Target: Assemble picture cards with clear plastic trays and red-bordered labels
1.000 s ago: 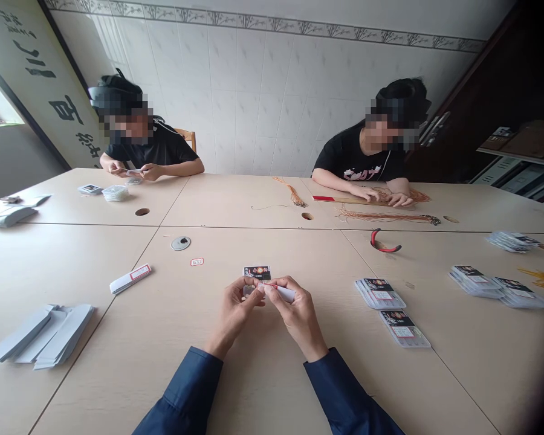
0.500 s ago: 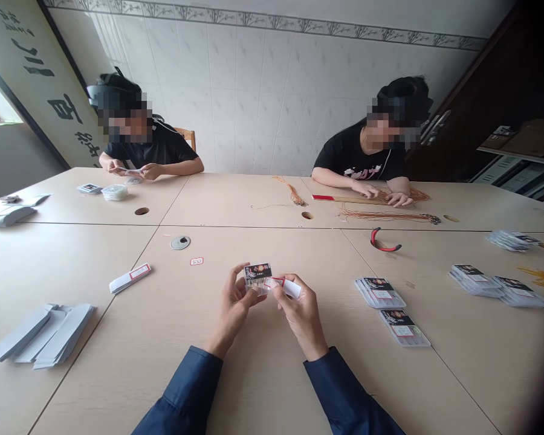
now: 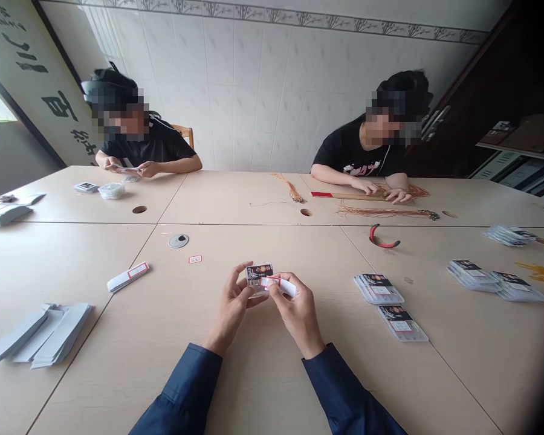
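- The left hand (image 3: 234,302) holds a plastic box (image 3: 259,271) above the bench (image 3: 267,386), apart from its far edge; probably light, stiff: grip the sides.
- The right hand (image 3: 295,307) pinches a label strip (image 3: 289,287), likely soft.

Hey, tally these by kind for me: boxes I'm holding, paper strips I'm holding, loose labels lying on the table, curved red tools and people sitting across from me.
Held box: 1, in your left hand
Held paper strip: 1, in your right hand
Loose label: 1
Curved red tool: 1
Seated people: 2
Total: 6
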### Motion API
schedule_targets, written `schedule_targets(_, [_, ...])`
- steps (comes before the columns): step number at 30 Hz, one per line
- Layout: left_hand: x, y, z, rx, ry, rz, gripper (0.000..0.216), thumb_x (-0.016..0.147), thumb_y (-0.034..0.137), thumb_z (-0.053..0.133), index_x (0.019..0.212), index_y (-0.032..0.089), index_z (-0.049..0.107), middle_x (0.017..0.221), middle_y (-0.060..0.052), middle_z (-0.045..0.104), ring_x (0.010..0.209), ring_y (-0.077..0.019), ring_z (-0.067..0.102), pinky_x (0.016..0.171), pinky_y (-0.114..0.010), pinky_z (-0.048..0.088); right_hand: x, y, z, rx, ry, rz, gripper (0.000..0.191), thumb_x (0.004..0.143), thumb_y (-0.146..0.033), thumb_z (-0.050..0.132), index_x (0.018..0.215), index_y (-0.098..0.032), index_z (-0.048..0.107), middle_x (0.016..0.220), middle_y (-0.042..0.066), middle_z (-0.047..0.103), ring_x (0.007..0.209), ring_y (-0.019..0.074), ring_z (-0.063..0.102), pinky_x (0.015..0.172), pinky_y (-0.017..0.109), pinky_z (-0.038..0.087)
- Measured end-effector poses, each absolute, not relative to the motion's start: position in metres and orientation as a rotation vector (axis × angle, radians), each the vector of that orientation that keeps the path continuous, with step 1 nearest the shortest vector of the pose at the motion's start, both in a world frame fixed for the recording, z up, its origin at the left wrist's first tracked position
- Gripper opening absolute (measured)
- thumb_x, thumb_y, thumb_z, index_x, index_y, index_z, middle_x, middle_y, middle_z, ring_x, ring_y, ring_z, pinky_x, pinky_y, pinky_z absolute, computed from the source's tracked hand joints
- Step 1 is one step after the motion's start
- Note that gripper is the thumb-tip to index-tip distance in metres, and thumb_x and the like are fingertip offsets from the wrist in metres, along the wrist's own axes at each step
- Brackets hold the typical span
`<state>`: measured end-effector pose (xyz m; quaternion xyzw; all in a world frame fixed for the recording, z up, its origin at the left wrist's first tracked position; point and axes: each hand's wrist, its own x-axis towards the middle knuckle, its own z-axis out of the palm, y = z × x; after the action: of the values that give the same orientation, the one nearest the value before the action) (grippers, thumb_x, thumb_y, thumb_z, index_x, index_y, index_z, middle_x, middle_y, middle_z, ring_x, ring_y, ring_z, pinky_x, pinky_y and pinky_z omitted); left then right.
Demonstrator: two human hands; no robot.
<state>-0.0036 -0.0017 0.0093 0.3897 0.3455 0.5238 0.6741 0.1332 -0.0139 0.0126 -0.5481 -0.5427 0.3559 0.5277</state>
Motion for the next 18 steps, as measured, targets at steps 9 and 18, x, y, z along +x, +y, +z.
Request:
schedule_targets(9, [-0.0032, -0.0010, 0.0120, 0.847, 0.779, 1.167, 0.049, 0.077, 0.021, 0.066, 0.123, 0.022, 0.049, 0.111, -0.009, 0.070, 0.101, -0.0242, 0.067, 0.092, -0.045, 0.053, 0.1327, -0.0150, 0.0147, -1.300, -1.311, 0.854, 0.022, 0.083, -0.041, 0.062, 0.087, -0.018, 0.063, 0.075, 0.003, 0.067, 0.064, 0.0158, 0.059, 0.056, 0.024, 0.047])
schedule_targets(18, [-0.0027, 0.0000, 0.0113, 0.849, 0.783, 1.168, 0.049, 0.077, 0.022, 0.067, 0.123, 0.020, 0.051, 0.110, -0.011, 0.070, 0.099, -0.0257, 0.068, 0.090, -0.045, 0.054, 0.1325, -0.0150, 0.0148, -1.316, -1.315, 0.858, 0.021, 0.083, -0.039, 0.062, 0.087, -0.018, 0.063, 0.073, 0.002, 0.067, 0.063, 0.0152, 0.058, 0.056, 0.023, 0.047])
